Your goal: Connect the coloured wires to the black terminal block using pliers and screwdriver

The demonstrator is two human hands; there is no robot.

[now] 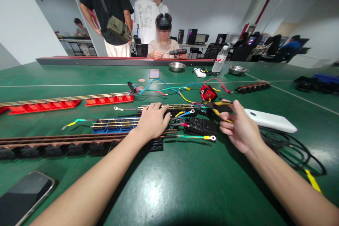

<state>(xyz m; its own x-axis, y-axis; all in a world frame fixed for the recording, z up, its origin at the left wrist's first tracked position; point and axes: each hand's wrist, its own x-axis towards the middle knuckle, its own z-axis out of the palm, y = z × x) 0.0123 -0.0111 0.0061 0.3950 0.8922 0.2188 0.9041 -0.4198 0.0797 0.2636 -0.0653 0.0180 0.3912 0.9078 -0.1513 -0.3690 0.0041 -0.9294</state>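
My left hand lies palm down on a black terminal strip with metal rails, fingers curled over its top edge. My right hand is closed around the yellow-and-black handles of a pair of pliers, whose jaws point left toward the wires. A tangle of blue, red, yellow and green wires with ring lugs lies just beyond both hands. A small black block sits between the hands, with a green wire in front of it. A red part lies behind the pliers.
Long red strips, a blue strip and a black strip stretch left on the green table. A white box and black cables lie right; a phone lies near left. A seated person and others stand beyond the far edge.
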